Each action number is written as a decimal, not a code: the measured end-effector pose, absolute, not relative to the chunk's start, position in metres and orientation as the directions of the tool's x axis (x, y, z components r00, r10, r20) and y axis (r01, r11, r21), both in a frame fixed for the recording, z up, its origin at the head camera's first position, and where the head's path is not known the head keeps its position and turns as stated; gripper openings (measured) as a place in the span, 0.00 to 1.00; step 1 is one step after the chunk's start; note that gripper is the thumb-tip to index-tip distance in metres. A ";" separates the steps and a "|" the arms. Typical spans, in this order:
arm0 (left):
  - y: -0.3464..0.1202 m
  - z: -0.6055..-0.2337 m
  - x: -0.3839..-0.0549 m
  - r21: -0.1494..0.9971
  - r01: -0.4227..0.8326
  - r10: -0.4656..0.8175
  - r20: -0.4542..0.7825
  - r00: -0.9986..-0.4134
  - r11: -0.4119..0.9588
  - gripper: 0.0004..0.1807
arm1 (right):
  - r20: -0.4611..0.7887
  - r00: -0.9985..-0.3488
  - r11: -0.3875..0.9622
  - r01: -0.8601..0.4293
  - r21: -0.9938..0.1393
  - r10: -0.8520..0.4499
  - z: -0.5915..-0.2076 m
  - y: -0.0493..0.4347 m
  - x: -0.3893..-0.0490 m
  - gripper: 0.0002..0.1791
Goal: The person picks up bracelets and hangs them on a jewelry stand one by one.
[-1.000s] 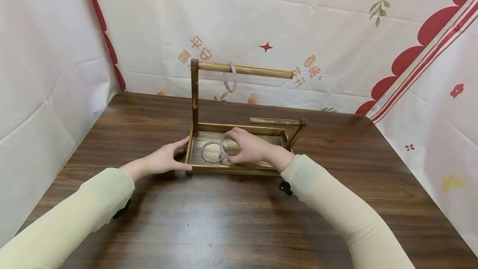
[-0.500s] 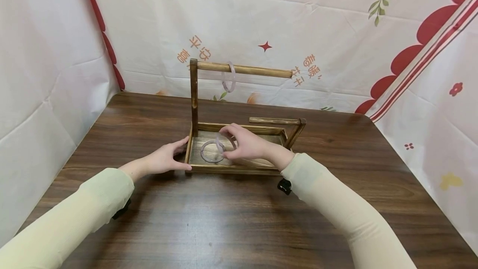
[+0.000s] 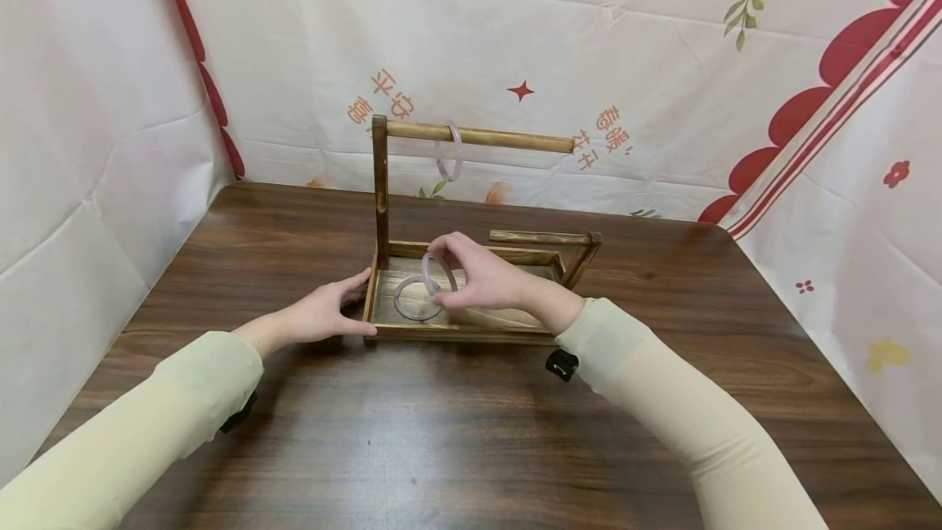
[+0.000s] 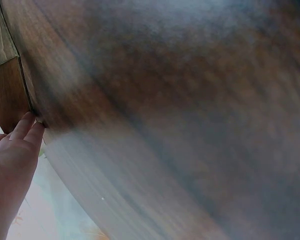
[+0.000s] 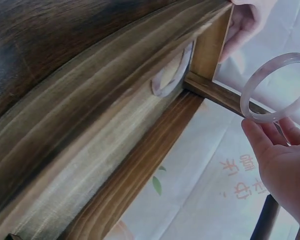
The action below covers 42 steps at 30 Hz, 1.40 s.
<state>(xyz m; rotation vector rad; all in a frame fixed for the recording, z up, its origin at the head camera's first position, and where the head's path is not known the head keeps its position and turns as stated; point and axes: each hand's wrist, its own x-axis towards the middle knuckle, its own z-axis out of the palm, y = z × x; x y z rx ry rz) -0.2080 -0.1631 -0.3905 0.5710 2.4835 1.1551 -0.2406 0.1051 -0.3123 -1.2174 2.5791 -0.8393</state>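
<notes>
A pale lilac bangle (image 3: 424, 271) is pinched between the thumb and fingers of my right hand (image 3: 489, 276), standing on edge over the wooden tray (image 3: 456, 334). In the right wrist view the raised bangle (image 5: 246, 96) shows whole except where fingers cover it. A second bangle (image 3: 397, 301) lies flat in the tray's left part, just below the held one. My left hand (image 3: 320, 314) touches the tray's left end, its thumb at the front corner. The left wrist view shows its fingers (image 4: 27, 131) fairly straight against the tray's corner.
From the tray's left end rises a tall post with a long bar (image 3: 515, 140), free at its right end; another bangle (image 3: 459, 155) hangs on it. A lower bar (image 3: 540, 238) stands at the right end, pointing left. A printed cloth (image 3: 316, 47) hangs behind the brown table (image 3: 412, 440).
My right hand has lifted slightly and moved a little left with the bangle, which has turned in its grasp. The left hand stays at the tray's end.
</notes>
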 end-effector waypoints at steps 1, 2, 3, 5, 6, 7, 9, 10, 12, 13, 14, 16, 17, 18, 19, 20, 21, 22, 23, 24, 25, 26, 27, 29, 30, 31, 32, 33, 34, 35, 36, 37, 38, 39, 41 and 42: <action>-0.163 -0.390 -0.208 0.779 0.214 0.492 -0.135 -0.860 0.589 0.55 | 0.083 -0.654 0.505 -0.653 -0.564 -0.752 -0.311 0.105 -0.240 0.32; -0.163 -0.390 -0.208 0.779 0.213 0.490 -0.136 -0.861 0.590 0.55 | 0.085 -0.654 0.500 -0.649 -0.574 -0.752 -0.309 0.105 -0.239 0.31; -0.163 -0.390 -0.208 0.778 0.214 0.491 -0.137 -0.860 0.590 0.55 | 0.085 -0.655 0.497 -0.644 -0.581 -0.751 -0.308 0.105 -0.239 0.31; -0.163 -0.390 -0.208 0.778 0.212 0.490 -0.138 -0.860 0.592 0.55 | 0.089 -0.656 0.488 -0.638 -0.596 -0.749 -0.305 0.106 -0.238 0.31; -0.163 -0.391 -0.208 0.778 0.213 0.491 -0.138 -0.860 0.592 0.55 | 0.093 -0.656 0.483 -0.637 -0.601 -0.749 -0.304 0.106 -0.238 0.30; -0.163 -0.391 -0.208 0.778 0.211 0.490 -0.138 -0.861 0.591 0.55 | 0.095 -0.657 0.479 -0.634 -0.607 -0.748 -0.303 0.106 -0.238 0.30; -0.163 -0.391 -0.208 0.779 0.212 0.491 -0.138 -0.860 0.590 0.55 | 0.098 -0.660 0.475 -0.627 -0.617 -0.745 -0.301 0.107 -0.238 0.30; -0.163 -0.391 -0.208 0.779 0.213 0.491 -0.136 -0.860 0.589 0.55 | 0.101 -0.661 0.471 -0.625 -0.622 -0.744 -0.300 0.107 -0.238 0.30; -0.163 -0.391 -0.208 0.780 0.217 0.494 -0.134 -0.859 0.588 0.55 | 0.107 -0.662 0.464 -0.621 -0.632 -0.741 -0.297 0.108 -0.237 0.30; -0.163 -0.392 -0.209 0.780 0.217 0.495 -0.133 -0.859 0.586 0.55 | 0.107 -0.665 0.462 -0.617 -0.637 -0.739 -0.295 0.108 -0.237 0.30; -0.163 -0.392 -0.209 0.781 0.219 0.497 -0.131 -0.858 0.585 0.55 | 0.109 -0.667 0.460 -0.613 -0.642 -0.737 -0.294 0.109 -0.237 0.30; -0.163 -0.392 -0.209 0.782 0.218 0.496 -0.131 -0.858 0.584 0.55 | 0.110 -0.669 0.449 -0.603 -0.659 -0.735 -0.291 0.109 -0.237 0.30; -0.163 -0.392 -0.209 0.782 0.219 0.497 -0.130 -0.858 0.583 0.55 | 0.109 -0.671 0.445 -0.596 -0.669 -0.734 -0.290 0.109 -0.237 0.30; -0.163 -0.392 -0.209 0.782 0.220 0.497 -0.130 -0.858 0.584 0.55 | 0.107 -0.673 0.441 -0.588 -0.678 -0.732 -0.289 0.109 -0.237 0.30; -0.163 -0.392 -0.209 0.781 0.219 0.496 -0.130 -0.859 0.584 0.55 | 0.106 -0.675 0.436 -0.579 -0.689 -0.730 -0.288 0.109 -0.236 0.30; -0.163 -0.392 -0.209 0.781 0.218 0.495 -0.131 -0.859 0.585 0.55 | 0.105 -0.677 0.431 -0.573 -0.697 -0.729 -0.287 0.109 -0.236 0.30; -0.163 -0.392 -0.209 0.778 0.220 0.495 -0.131 -0.859 0.588 0.55 | 0.106 -0.677 0.425 -0.568 -0.705 -0.728 -0.286 0.109 -0.236 0.30; -0.163 -0.392 -0.209 0.778 0.222 0.496 -0.131 -0.859 0.589 0.55 | 0.108 -0.679 0.422 -0.565 -0.709 -0.726 -0.284 0.109 -0.236 0.30; -0.163 -0.392 -0.209 0.778 0.222 0.496 -0.130 -0.858 0.588 0.55 | 0.110 -0.680 0.419 -0.563 -0.712 -0.725 -0.283 0.109 -0.236 0.30; -0.163 -0.392 -0.209 0.777 0.221 0.495 -0.131 -0.859 0.589 0.55 | 0.116 -0.678 0.412 -0.562 -0.717 -0.726 -0.282 0.109 -0.235 0.30; -0.163 -0.392 -0.209 0.777 0.221 0.495 -0.130 -0.859 0.589 0.55 | 0.120 -0.678 0.407 -0.563 -0.719 -0.725 -0.281 0.110 -0.236 0.30; -0.163 -0.392 -0.209 0.777 0.221 0.494 -0.131 -0.859 0.590 0.55 | 0.124 -0.676 0.403 -0.566 -0.720 -0.727 -0.280 0.110 -0.236 0.30; -0.163 -0.391 -0.209 0.777 0.220 0.494 -0.132 -0.860 0.590 0.55 | 0.129 -0.675 0.399 -0.568 -0.720 -0.727 -0.279 0.111 -0.236 0.30; -0.163 -0.391 -0.208 0.780 0.214 0.491 -0.135 -0.860 0.589 0.55 | 0.133 -0.670 0.388 -0.567 -0.726 -0.730 -0.277 0.112 -0.236 0.30; -0.163 -0.391 -0.208 0.779 0.213 0.491 -0.136 -0.860 0.589 0.55 | 0.134 -0.669 0.385 -0.567 -0.728 -0.731 -0.275 0.112 -0.236 0.30; -0.163 -0.391 -0.208 0.779 0.213 0.492 -0.138 -0.860 0.590 0.55 | 0.134 -0.671 0.390 -0.569 -0.724 -0.730 -0.274 0.113 -0.236 0.30; -0.163 -0.391 -0.208 0.779 0.211 0.492 -0.140 -0.860 0.591 0.55 | 0.134 -0.672 0.393 -0.570 -0.722 -0.728 -0.272 0.114 -0.235 0.30; -0.163 -0.391 -0.208 0.779 0.212 0.493 -0.140 -0.859 0.590 0.55 | 0.134 -0.674 0.397 -0.571 -0.719 -0.726 -0.271 0.114 -0.235 0.30; -0.163 -0.391 -0.208 0.779 0.212 0.493 -0.140 -0.859 0.590 0.55 | 0.134 -0.675 0.398 -0.570 -0.719 -0.726 -0.269 0.115 -0.234 0.30; -0.163 -0.391 -0.209 0.779 0.212 0.493 -0.140 -0.858 0.590 0.55 | 0.136 -0.676 0.399 -0.572 -0.717 -0.724 -0.267 0.115 -0.233 0.30; -0.163 -0.391 -0.209 0.779 0.213 0.494 -0.139 -0.858 0.589 0.55 | 0.138 -0.677 0.398 -0.571 -0.718 -0.723 -0.266 0.116 -0.233 0.31; -0.163 -0.391 -0.209 0.781 0.212 0.494 -0.138 -0.859 0.587 0.55 | 0.141 -0.679 0.396 -0.570 -0.720 -0.721 -0.264 0.117 -0.232 0.31; -0.164 -0.391 -0.209 0.783 0.212 0.494 -0.136 -0.859 0.585 0.55 | 0.143 -0.680 0.392 -0.567 -0.725 -0.719 -0.262 0.117 -0.232 0.31; -0.164 -0.391 -0.209 0.785 0.213 0.495 -0.134 -0.859 0.582 0.55 | 0.146 -0.683 0.388 -0.563 -0.730 -0.716 -0.261 0.118 -0.232 0.32; -0.164 -0.391 -0.209 0.788 0.213 0.495 -0.132 -0.859 0.578 0.55 | 0.152 -0.689 0.376 -0.551 -0.745 -0.709 -0.257 0.120 -0.232 0.32; -0.164 -0.391 -0.209 0.788 0.213 0.496 -0.132 -0.858 0.578 0.55 | 0.151 -0.695 0.372 -0.540 -0.755 -0.703 -0.256 0.121 -0.232 0.32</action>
